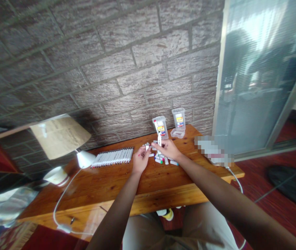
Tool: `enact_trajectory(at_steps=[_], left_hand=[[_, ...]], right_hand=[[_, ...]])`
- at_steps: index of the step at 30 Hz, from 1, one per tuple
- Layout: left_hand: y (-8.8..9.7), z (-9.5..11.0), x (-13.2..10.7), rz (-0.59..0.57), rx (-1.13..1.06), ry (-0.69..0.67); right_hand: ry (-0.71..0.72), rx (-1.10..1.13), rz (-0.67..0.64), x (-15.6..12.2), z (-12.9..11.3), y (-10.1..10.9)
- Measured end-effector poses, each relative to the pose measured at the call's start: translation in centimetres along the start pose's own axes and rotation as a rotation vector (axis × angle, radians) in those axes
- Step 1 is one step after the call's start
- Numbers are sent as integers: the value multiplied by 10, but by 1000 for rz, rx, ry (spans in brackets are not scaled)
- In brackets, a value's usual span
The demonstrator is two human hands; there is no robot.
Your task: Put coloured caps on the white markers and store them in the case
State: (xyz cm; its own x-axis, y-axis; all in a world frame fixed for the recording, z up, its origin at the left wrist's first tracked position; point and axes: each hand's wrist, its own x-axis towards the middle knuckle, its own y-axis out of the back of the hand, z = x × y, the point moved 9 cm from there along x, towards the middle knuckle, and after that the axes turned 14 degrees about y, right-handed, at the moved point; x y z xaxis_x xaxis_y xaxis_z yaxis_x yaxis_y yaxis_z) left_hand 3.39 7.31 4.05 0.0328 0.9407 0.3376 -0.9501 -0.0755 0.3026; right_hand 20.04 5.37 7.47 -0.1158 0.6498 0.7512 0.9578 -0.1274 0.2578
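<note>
My left hand [140, 160] and my right hand [168, 149] meet over a small heap of loose markers [163, 160] on the wooden desk [106, 184]. The left hand's fingers pinch a white marker [147, 147] near its end. The right hand holds another white marker [159, 140] upright between its fingertips. A neat row of several white markers [113, 157] lies side by side to the left of my hands. Behind the heap stand two clear plastic marker boxes [160, 127], [179, 119], one with its lid [177, 133] lying in front of it.
A white desk lamp [85, 159] with its cable [61, 201] sits at the left, beside a tan card [60, 135]. A brick wall [111, 69] backs the desk. A frosted glass panel [254, 76] stands at the right. A white cable [235, 178] hangs over the desk's right edge.
</note>
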Motion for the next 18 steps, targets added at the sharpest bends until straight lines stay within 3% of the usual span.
enact_trajectory(at_steps=[9, 18], left_hand=[[-7, 3, -2, -65, 12, -27], [-11, -3, 0, -90, -32, -13]], right_hand=[[-162, 158, 214, -2, 35, 14], [-167, 201, 221, 0, 38, 14]])
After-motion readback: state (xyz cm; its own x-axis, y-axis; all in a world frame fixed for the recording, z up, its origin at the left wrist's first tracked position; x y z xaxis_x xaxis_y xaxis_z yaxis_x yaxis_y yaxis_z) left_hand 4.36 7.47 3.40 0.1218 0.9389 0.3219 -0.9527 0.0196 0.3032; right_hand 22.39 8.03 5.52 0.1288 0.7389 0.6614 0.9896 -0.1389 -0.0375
